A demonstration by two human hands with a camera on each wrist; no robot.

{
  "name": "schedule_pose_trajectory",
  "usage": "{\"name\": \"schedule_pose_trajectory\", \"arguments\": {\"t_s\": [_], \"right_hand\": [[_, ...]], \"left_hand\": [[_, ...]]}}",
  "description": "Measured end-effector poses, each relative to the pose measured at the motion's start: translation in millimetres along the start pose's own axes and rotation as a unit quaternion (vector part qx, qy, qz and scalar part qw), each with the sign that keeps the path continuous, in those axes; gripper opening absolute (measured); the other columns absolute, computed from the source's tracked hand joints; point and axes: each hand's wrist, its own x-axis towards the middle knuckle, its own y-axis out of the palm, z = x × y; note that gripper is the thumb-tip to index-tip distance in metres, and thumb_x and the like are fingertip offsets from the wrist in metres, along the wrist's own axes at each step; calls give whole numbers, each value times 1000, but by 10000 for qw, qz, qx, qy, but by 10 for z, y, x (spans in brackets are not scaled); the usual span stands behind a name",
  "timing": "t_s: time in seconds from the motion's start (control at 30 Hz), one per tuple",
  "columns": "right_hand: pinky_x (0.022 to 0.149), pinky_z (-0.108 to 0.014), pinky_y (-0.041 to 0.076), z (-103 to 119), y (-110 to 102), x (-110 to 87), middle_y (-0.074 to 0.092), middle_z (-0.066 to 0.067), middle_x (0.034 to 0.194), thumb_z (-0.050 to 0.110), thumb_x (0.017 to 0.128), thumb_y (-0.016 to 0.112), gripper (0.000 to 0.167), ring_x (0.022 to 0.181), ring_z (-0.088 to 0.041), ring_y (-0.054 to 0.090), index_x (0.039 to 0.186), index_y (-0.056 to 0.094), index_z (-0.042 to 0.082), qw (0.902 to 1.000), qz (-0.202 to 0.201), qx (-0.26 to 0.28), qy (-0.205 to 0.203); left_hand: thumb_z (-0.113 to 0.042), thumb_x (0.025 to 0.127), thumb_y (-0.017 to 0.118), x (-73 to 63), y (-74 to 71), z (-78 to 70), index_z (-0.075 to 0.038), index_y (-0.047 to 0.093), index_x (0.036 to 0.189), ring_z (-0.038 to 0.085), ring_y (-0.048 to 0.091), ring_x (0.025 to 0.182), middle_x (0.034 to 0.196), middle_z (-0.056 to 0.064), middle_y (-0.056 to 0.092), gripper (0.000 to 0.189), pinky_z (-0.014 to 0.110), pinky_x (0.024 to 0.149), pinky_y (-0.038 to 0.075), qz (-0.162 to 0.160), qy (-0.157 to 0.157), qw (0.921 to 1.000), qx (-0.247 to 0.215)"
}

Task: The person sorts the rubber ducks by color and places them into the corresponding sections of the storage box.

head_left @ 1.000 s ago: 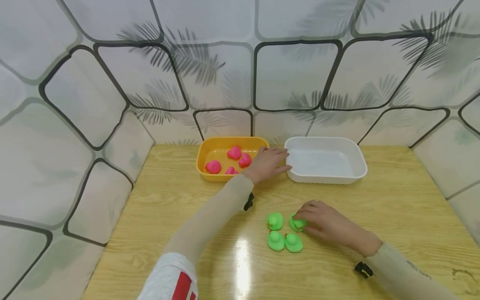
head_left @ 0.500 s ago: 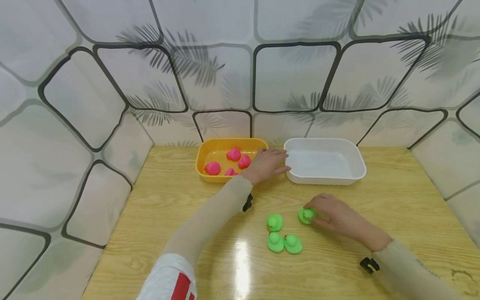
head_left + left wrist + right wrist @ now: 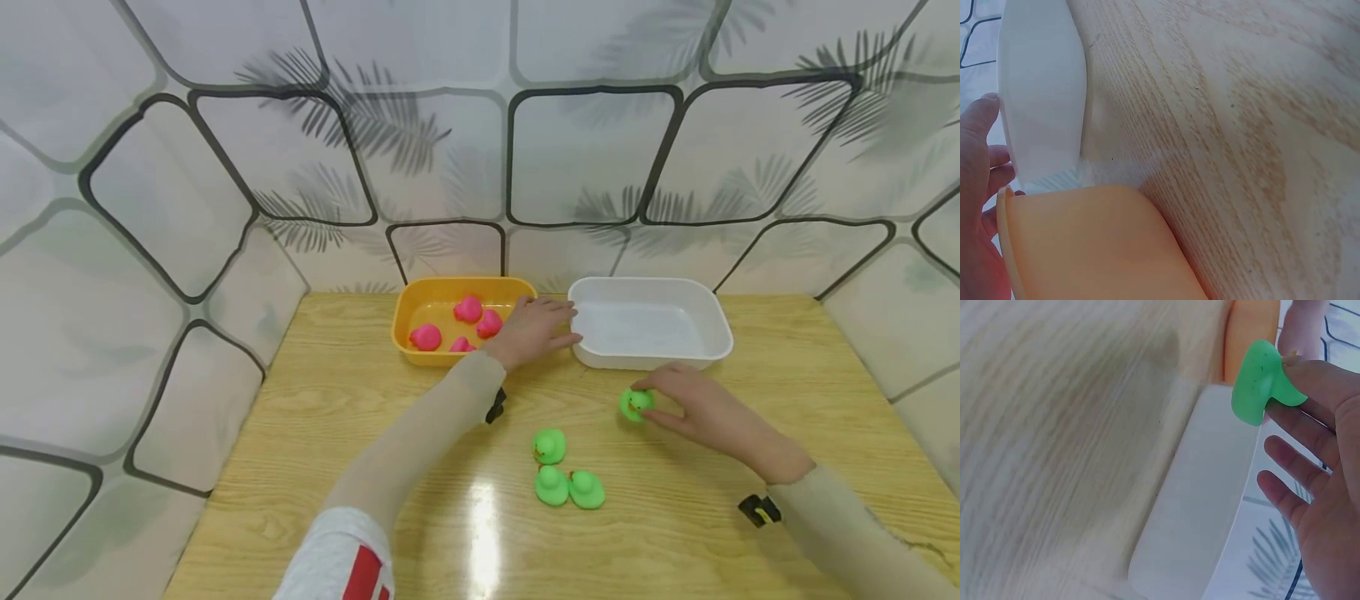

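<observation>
Between thumb and fingers my right hand (image 3: 701, 408) pinches a green rubber duck (image 3: 636, 404), just in front of the white tray (image 3: 651, 363). The right wrist view shows that duck (image 3: 1259, 384) lifted clear of the table. My left hand (image 3: 534, 331) spans from the orange tray (image 3: 420, 357) to the near left corner of the white tray, its fingertips at the white rim. In the left wrist view, the left fingers (image 3: 980, 115) look straight and touch the white tray's edge. Pink rubber ducks (image 3: 426, 337) lie in the orange tray, one partly hidden by its front wall.
Three more green ducks stand on the table in a cluster: one at the back (image 3: 550, 447), one at front left (image 3: 552, 485) and one at front right (image 3: 586, 489). A patterned wall (image 3: 450, 167) rises behind both trays. The wooden table (image 3: 337, 400) reflects a bright light.
My right hand has picked the back right duck out of the green group and carried it up and to the right, toward the white tray. The left hand has stayed put.
</observation>
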Motion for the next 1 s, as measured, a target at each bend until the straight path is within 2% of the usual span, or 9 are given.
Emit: {"name": "schedule_pose_trajectory", "arguments": {"t_s": [0.1, 0.53, 0.77, 0.87, 1.0], "right_hand": [[85, -28, 51, -20, -22, -1, 72, 7, 106, 5, 72, 92, 44, 96, -14, 64, 112, 73, 11, 10000, -41, -45, -22], [84, -27, 49, -103, -101, -3, 73, 6, 104, 3, 70, 91, 45, 94, -16, 64, 111, 75, 9, 9997, -227, -31, -120], [86, -28, 47, -180, -127, -24, 73, 5, 105, 3, 69, 92, 48, 95, -17, 63, 114, 74, 8, 9995, -288, -69, -56], [85, -29, 47, -215, -145, -26, 73, 6, 102, 6, 72, 91, 45, 94, -17, 63, 114, 74, 9, 9994, -317, -77, -89], [85, -31, 47, -271, -160, -32, 73, 6, 100, 29, 90, 83, 31, 92, -19, 64, 112, 74, 9, 9988, -442, -25, -204]], "left_hand": [[-57, 106, 51, -5, -5, -4, -21, 54, 153, 20, 41, 147, 160, -4, 48, 60, 50, 119, 32, -6, -6, 10000, 22], [-57, 105, 52, -6, 13, 9, -20, 55, 152, 20, 42, 146, 159, -4, 49, 59, 50, 118, 32, -102, 31, 9999, -26], [-56, 106, 51, -16, -11, -7, -20, 54, 153, 20, 39, 148, 161, -3, 47, 59, 50, 119, 31, -9, -17, 10000, -46], [-56, 107, 50, -20, -14, -14, -20, 53, 154, 20, 39, 148, 161, -4, 47, 59, 50, 119, 30, 7, -23, 10000, -46], [-56, 107, 50, -20, -7, -14, -20, 54, 153, 19, 39, 148, 161, -4, 47, 59, 50, 119, 30, -14, -18, 10000, -45]]}}
